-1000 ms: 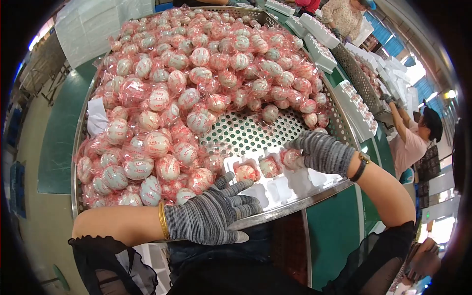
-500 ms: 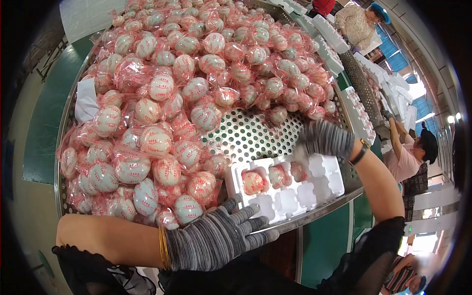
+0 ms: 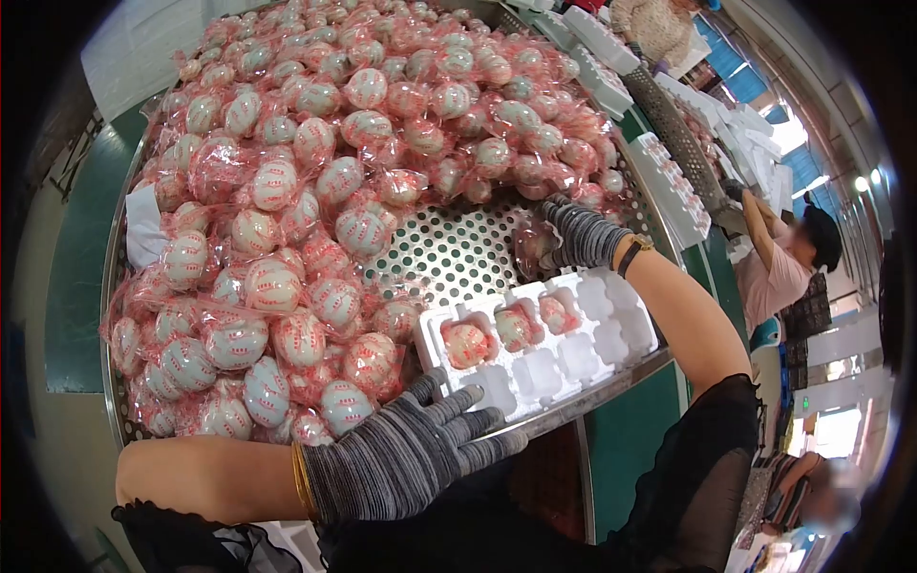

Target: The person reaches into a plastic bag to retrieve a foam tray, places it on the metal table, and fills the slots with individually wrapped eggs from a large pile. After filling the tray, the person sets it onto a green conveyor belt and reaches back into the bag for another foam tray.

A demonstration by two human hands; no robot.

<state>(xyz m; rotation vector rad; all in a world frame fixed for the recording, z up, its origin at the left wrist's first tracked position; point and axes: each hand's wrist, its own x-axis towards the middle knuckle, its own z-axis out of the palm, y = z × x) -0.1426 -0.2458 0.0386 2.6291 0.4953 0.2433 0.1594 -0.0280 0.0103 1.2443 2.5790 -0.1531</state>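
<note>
My left hand (image 3: 406, 449), in a grey striped glove, rests with spread fingers against the near left corner of a white foam tray (image 3: 583, 358). Three wrapped eggs (image 3: 517, 328) sit in the tray's far row; its other pockets hold nothing. Beyond the tray, my right hand (image 3: 581, 235), gloved alike, is wrapped round an egg in red-printed clear film (image 3: 532, 244). Both the tray and a large heap of wrapped eggs (image 3: 315, 143) lie on a perforated metal table (image 3: 449, 253).
A white paper or cloth piece (image 3: 144, 225) lies at the heap's left edge. Filled and stacked foam trays (image 3: 669, 186) stand on the right. A person in pink (image 3: 772, 272) works further right, another person (image 3: 657, 31) at the top right.
My right hand has moved from above the tray to the eggs behind it and taken hold of one. The view has shifted slightly. My left hand stays at the tray's corner.
</note>
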